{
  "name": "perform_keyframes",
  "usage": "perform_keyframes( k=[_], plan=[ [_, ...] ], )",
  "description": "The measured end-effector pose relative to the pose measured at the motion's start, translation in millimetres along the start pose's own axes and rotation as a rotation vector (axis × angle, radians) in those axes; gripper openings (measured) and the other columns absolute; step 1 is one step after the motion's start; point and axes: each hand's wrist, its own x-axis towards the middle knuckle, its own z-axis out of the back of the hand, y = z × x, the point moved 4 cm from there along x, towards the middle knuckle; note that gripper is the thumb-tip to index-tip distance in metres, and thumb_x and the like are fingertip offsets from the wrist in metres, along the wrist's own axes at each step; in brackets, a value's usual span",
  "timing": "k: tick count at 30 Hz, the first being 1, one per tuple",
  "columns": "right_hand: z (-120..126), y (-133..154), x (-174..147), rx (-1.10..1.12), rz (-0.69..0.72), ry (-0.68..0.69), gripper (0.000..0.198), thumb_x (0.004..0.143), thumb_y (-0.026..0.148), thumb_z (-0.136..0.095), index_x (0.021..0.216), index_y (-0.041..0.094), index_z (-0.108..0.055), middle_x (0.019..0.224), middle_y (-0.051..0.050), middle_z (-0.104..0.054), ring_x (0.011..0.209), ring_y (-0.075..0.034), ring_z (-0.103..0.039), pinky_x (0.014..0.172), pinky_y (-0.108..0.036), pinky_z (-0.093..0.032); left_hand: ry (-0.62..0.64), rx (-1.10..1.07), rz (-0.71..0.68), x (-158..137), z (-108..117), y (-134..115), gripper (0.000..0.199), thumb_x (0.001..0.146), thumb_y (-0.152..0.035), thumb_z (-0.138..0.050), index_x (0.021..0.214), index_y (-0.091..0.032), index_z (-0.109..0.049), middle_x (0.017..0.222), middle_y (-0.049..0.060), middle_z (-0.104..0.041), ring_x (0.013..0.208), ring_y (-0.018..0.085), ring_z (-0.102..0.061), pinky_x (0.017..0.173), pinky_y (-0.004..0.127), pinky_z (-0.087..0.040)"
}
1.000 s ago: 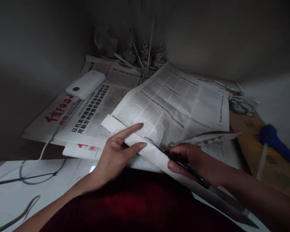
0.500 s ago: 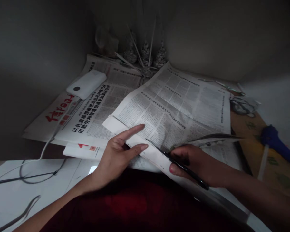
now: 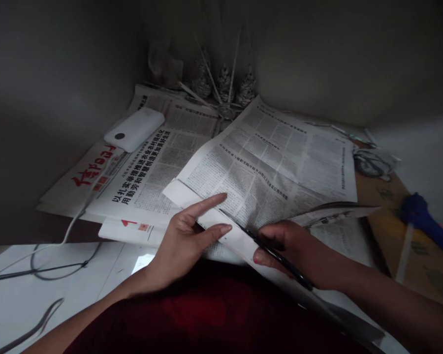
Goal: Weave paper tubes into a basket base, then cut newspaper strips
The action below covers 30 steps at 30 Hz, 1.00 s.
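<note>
My right hand (image 3: 293, 250) is wrapped round a pair of black scissors (image 3: 280, 256). The blades lie along a sheet of newspaper (image 3: 239, 152), where a pale folded margin strip (image 3: 186, 194) runs beside them. My left hand (image 3: 192, 236) grips that strip between thumb and fingers, its index finger stretched out over the printed side. A cut flap of newspaper (image 3: 335, 211) lifts up beyond my right hand. Underneath lies a stack of newspapers (image 3: 140, 172) with red and black headlines.
A white rounded device (image 3: 135, 130) with a cable (image 3: 72, 228) rests on the stack. Woven cone-shaped pieces (image 3: 225, 81) and thin paper sticks stand at the back. To the right, a blue glue gun (image 3: 424, 219) lies on cardboard beside a dark coiled bundle (image 3: 372, 162).
The scissors have moved slightly left along the strip, their tips further in towards my left fingers. The whole view has shifted a little to the right. Both grips are the same.
</note>
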Motion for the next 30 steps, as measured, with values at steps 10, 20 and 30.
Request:
perform_keyframes(
  k=[10, 20, 30],
  plan=[
    [3, -2, -3, -0.063, -0.04, 0.0, 0.041, 0.077, 0.051, -0.073, 0.068, 0.018, -0.051, 0.062, 0.005, -0.042, 0.057, -0.009, -0.036, 0.049, -0.024, -0.027, -0.112, -0.106, 0.034, 4, 17, -2, 0.054, 0.075, -0.031, -0.08, 0.128, -0.028, -0.066, 0.119, 0.001, -0.072, 0.114, 0.021, -0.064, 0.095, 0.03, -0.054],
    [0, 16, 6, -0.016, -0.023, 0.018, 0.041, 0.078, 0.053, -0.072, 0.07, 0.018, -0.052, 0.063, 0.004, -0.043, 0.058, -0.009, -0.035, 0.051, -0.024, -0.03, -0.04, -0.109, 0.045, 1, 11, -3, 0.058, 0.077, -0.032, -0.079, 0.132, -0.028, -0.063, 0.116, 0.002, -0.074, 0.1, 0.02, -0.069, 0.088, 0.029, -0.058],
    [-1, 14, 4, 0.035, -0.036, 0.032, 0.043, 0.076, 0.056, -0.074, 0.073, 0.018, -0.054, 0.063, 0.005, -0.044, 0.057, -0.009, -0.037, 0.051, -0.023, -0.03, -0.039, -0.072, 0.035, 0, 11, -4, 0.059, 0.076, -0.035, -0.079, 0.133, -0.026, -0.062, 0.116, 0.004, -0.074, 0.101, 0.023, -0.07, 0.091, 0.034, -0.059]
  ],
)
